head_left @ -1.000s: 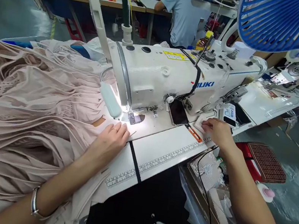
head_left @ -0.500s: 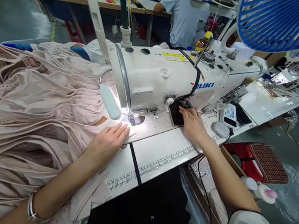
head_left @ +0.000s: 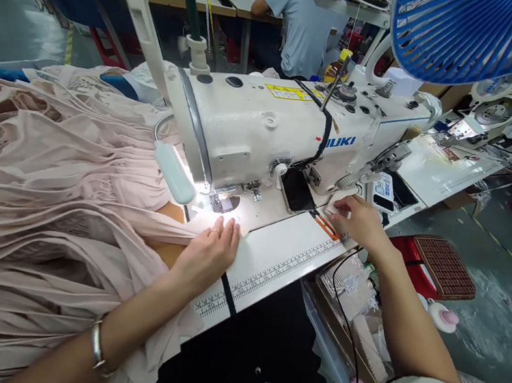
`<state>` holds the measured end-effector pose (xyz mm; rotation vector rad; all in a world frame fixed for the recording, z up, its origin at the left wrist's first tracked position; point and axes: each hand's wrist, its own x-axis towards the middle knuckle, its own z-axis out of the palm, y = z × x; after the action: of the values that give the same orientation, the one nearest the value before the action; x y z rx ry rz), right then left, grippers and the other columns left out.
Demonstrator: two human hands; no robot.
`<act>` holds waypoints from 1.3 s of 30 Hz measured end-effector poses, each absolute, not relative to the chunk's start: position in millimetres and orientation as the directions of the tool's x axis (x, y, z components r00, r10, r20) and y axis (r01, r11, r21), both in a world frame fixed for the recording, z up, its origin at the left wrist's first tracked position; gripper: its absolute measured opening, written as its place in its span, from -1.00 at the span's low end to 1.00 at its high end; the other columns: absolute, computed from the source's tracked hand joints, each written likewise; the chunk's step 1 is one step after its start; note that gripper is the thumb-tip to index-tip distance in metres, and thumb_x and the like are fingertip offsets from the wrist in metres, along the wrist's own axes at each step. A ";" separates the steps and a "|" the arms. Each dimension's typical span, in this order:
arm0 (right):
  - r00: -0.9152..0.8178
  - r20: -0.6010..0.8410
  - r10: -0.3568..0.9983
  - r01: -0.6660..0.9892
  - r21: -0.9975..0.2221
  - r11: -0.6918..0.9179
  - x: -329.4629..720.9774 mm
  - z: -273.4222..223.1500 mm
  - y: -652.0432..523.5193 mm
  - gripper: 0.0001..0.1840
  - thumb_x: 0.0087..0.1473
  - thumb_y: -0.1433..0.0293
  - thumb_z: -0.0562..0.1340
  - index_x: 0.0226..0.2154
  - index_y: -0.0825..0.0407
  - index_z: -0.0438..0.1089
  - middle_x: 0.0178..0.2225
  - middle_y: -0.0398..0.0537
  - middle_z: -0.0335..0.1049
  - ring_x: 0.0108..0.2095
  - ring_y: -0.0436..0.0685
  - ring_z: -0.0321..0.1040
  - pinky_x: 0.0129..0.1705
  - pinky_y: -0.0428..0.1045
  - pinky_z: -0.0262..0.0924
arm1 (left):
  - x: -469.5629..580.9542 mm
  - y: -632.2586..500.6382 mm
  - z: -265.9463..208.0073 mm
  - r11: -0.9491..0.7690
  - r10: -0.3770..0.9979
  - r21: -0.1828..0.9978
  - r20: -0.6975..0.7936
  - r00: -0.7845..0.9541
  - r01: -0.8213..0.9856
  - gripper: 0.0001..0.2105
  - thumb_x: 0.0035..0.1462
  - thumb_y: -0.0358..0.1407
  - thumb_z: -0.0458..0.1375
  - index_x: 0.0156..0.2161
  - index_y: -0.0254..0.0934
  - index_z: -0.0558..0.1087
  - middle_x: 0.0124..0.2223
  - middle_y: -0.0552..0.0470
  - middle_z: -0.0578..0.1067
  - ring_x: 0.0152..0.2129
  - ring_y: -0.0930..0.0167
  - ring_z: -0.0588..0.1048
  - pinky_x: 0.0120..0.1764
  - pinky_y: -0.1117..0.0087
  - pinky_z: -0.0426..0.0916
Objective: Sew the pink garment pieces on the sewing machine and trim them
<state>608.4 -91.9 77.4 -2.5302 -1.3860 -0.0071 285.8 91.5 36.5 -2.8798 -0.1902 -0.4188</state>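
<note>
My left hand [head_left: 210, 251] lies with its fingers stretched flat on a pale pink fabric piece [head_left: 173, 224], just in front of the lit needle area of the white sewing machine [head_left: 247, 130]. My right hand [head_left: 362, 222] is closed, thumb and fingers together at the edge of a small pale flat piece [head_left: 335, 201] beside the machine bed; its exact kind is unclear. Close to those fingers lie orange thread snips [head_left: 326, 225]. A dark-screened phone [head_left: 297, 191] rests on the bed between my hands.
Heaped pale pink garments [head_left: 49, 181] cover the left side. A light-green lamp [head_left: 174, 174] hangs near the needle. A blue fan [head_left: 471, 38] juts in at upper right. Below the table edge stands a box [head_left: 352, 288] of pale strips. Another person [head_left: 308, 22] sits beyond the machine.
My right hand has moved right, off the phone to the small pale piece, uncovering the snips. My left hand has slid slightly right with the fabric. The view has shifted a little.
</note>
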 end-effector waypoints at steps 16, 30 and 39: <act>0.247 0.004 0.969 0.463 -0.879 -0.114 491.7 74.1 -0.3 -0.63 0.29 0.15 0.06 -0.07 -0.03 0.46 -0.24 -0.06 0.49 -0.32 0.14 0.48 -0.19 0.06 0.38 | 256.3 134.2 47.0 -0.950 0.244 -0.134 0.243 0.939 0.281 -0.64 0.27 -0.58 -0.03 0.09 -0.47 0.46 0.10 -0.31 0.53 0.09 0.16 0.49 0.07 0.14 0.44; -0.006 0.010 1.000 0.845 -0.535 0.010 479.3 63.0 38.8 -0.74 0.20 0.38 0.19 -0.52 0.01 0.23 -0.43 -0.14 0.33 -0.40 0.06 0.24 -0.31 -0.04 0.04 | 267.6 101.0 39.2 -0.916 0.119 -0.336 0.301 0.946 0.222 -0.65 0.25 -0.63 -0.08 0.04 -0.68 0.45 0.01 -0.43 0.56 0.00 0.16 0.55 0.06 0.17 0.42; -0.075 -0.072 0.995 0.940 -0.339 0.046 467.8 76.1 37.0 -0.82 0.21 0.44 0.06 -0.45 -0.01 0.17 -0.45 -0.13 0.25 -0.46 0.05 0.11 -0.39 -0.04 -0.08 | 267.9 98.0 41.9 -0.927 0.194 -0.259 0.287 0.938 0.271 -0.60 0.24 -0.64 -0.09 0.12 -0.63 0.40 0.10 -0.36 0.52 0.04 0.18 0.52 0.06 0.23 0.43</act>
<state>467.8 37.0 76.1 -2.0025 -2.1322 0.4479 267.9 98.0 41.9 -2.7976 -0.3435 -0.3712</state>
